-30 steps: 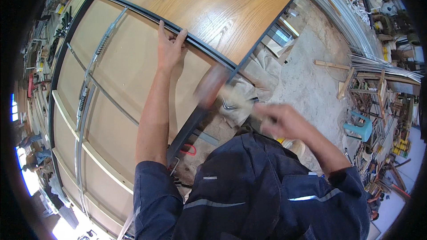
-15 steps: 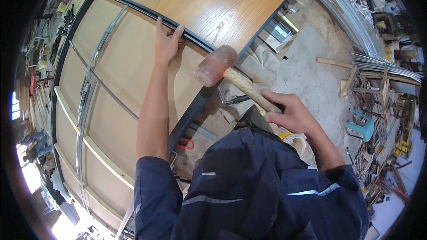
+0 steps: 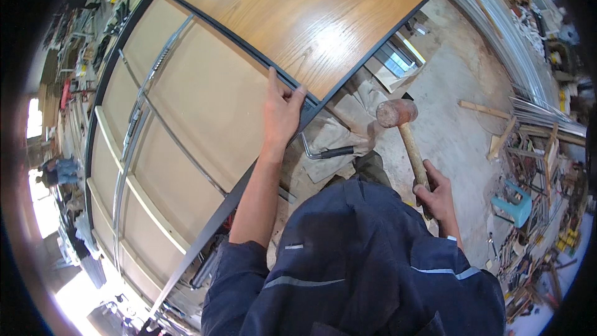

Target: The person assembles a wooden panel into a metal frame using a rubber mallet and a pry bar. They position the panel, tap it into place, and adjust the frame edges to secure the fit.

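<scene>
My left hand (image 3: 283,111) grips the dark frame strip (image 3: 249,51) near the corner of the wood-grain panel (image 3: 323,18). Its index finger and thumb rest on the strip; the other fingers are partly hidden. My right hand (image 3: 438,194) is closed round the wooden handle of a mallet (image 3: 398,114) with a worn reddish-brown head. The mallet is held up over the floor, to the right of the panel corner and apart from it. Left of the strip lies a beige board (image 3: 217,81) inside a dark frame.
Bent metal rods (image 3: 180,140) and pale wooden battens (image 3: 149,202) cross the beige board. A bent crank with a black grip (image 3: 336,152) lies near the corner. Long metal profiles (image 3: 504,43), a light-blue stool (image 3: 515,204) and scattered offcuts stand to the right.
The mallet has swung right and away from the panel edge. My left hand has slid along the strip toward the panel's near corner. The view has shifted slightly.
</scene>
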`<state>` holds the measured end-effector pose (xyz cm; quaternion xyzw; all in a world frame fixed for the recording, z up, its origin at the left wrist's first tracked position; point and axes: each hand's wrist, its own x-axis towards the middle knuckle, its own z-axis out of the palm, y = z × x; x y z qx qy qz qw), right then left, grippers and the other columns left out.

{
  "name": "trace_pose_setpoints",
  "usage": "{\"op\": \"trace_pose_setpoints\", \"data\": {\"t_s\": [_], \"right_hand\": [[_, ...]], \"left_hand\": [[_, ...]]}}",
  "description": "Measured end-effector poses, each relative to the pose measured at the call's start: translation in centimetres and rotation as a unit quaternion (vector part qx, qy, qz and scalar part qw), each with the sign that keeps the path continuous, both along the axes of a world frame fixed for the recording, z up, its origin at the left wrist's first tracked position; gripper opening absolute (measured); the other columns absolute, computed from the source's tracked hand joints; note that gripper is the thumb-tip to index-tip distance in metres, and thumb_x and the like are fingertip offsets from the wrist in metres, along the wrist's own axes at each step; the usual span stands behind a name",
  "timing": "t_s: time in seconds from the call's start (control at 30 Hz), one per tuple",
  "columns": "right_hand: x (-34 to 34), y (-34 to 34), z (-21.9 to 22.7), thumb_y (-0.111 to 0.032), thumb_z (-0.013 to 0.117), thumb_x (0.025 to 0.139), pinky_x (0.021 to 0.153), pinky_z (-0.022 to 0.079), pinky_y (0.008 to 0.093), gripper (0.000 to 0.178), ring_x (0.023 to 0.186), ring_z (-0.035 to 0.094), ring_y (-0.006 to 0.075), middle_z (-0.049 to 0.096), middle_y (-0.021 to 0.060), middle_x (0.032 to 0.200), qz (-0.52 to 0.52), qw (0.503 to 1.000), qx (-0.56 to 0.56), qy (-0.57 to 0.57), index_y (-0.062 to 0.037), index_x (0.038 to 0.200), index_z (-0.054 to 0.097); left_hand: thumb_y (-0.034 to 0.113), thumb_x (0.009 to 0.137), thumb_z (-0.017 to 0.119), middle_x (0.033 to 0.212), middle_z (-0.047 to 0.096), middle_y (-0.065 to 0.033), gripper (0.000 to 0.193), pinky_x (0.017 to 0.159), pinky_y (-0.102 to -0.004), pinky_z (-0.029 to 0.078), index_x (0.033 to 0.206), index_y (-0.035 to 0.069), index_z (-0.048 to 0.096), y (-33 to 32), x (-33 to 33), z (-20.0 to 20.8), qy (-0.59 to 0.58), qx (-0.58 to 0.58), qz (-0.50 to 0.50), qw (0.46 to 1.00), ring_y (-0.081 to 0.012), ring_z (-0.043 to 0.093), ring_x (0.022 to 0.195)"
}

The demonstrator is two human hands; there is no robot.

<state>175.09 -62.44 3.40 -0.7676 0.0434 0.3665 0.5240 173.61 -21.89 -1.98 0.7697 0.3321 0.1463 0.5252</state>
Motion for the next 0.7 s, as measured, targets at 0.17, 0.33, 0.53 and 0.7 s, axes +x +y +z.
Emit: {"op": "trace_pose_setpoints", "data": {"t_s": [0.17, 0.33, 0.53, 0.7], "right_hand": [[4.7, -1.6, -2.6, -0.002, 0.074, 0.078, 0.092, 0.054, 0.0332, 0.072, 0.105, 0.068, 0.0227, 0.068, 0.0206, 0.127, 0.108, 0.994, -0.022, -0.017, 0.0134, 0.144, 0.048], [10.7, -1.3, -2.7, -0.002, 0.075, 0.076, 0.102, 0.050, 0.0340, 0.066, 0.116, 0.068, 0.0254, 0.069, 0.0248, 0.128, 0.244, 0.967, 0.002, -0.067, 0.0089, 0.138, 0.057], [17.0, -1.5, -3.4, -0.005, 0.078, 0.074, 0.097, 0.053, 0.0345, 0.062, 0.109, 0.071, 0.0264, 0.072, 0.0265, 0.119, 0.317, 0.946, 0.020, -0.060, 0.0057, 0.133, 0.063], [20.0, -2.0, -4.2, -0.007, 0.080, 0.071, 0.091, 0.055, 0.0342, 0.064, 0.102, 0.074, 0.0262, 0.074, 0.0271, 0.111, 0.354, 0.931, 0.056, -0.069, 0.0053, 0.131, 0.064]], "left_hand": [[0.017, 0.090, 0.076, 0.075, 0.062, -0.0058, 0.085, 0.067, -0.0290, 0.049, 0.156, -0.009, 0.031, -2.1, -0.3, 2.7, 0.057, 0.009, -0.002, 0.998, -0.0122, 0.056, 0.070], [0.017, 0.085, 0.081, 0.076, 0.061, -0.0047, 0.092, 0.067, -0.0281, 0.049, 0.157, -0.008, 0.029, -2.4, -1.0, 1.6, 0.078, 0.002, 0.016, 0.997, -0.0120, 0.056, 0.070], [0.025, 0.076, 0.089, 0.093, 0.065, -0.0119, 0.111, 0.084, -0.0387, 0.051, 0.162, 0.000, 0.023, -3.5, -0.7, 1.6, 0.165, 0.113, -0.004, 0.980, -0.0268, 0.064, 0.089], [0.030, 0.074, 0.089, 0.104, 0.063, -0.0127, 0.113, 0.096, -0.0419, 0.046, 0.162, 0.001, 0.023, -6.1, 0.2, 2.0, 0.245, 0.210, 0.017, 0.947, -0.0323, 0.061, 0.100]]}}
